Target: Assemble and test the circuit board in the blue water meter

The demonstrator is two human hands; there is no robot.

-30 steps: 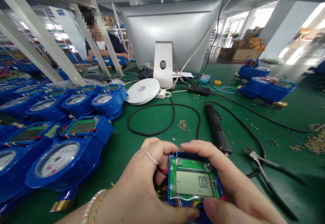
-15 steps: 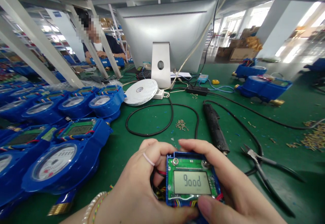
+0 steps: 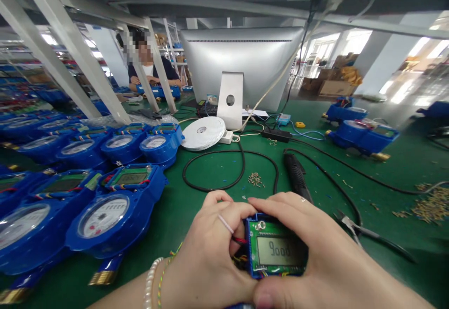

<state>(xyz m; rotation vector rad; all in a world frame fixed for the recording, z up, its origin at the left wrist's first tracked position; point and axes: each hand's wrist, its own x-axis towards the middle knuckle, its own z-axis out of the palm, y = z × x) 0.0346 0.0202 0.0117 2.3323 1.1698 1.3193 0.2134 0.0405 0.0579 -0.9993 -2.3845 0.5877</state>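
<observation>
A blue-cased meter module (image 3: 259, 262) with a green circuit board is held at the bottom centre, its display (image 3: 277, 251) reading "good". My left hand (image 3: 213, 253) grips its left side, fingers curled round near red and yellow wires. On the right side, my right hand (image 3: 308, 248) wraps over the board's edge, with the thumb at the lower edge and the fingers across the top. The right part of the board is hidden under that hand. Most of the meter's body is out of sight below the hands.
Blue water meters (image 3: 105, 215) stand in rows at left. A black power screwdriver (image 3: 296, 173), cutters (image 3: 372, 236), loose screws (image 3: 256, 179), a white tape roll (image 3: 203, 132) and cables lie on the green table. Behind are a monitor (image 3: 242, 56) and a person (image 3: 154, 68).
The view has shifted, so most things sit lower and further right. My right hand has moved over the board's right part, covering more of it and some of the display.
</observation>
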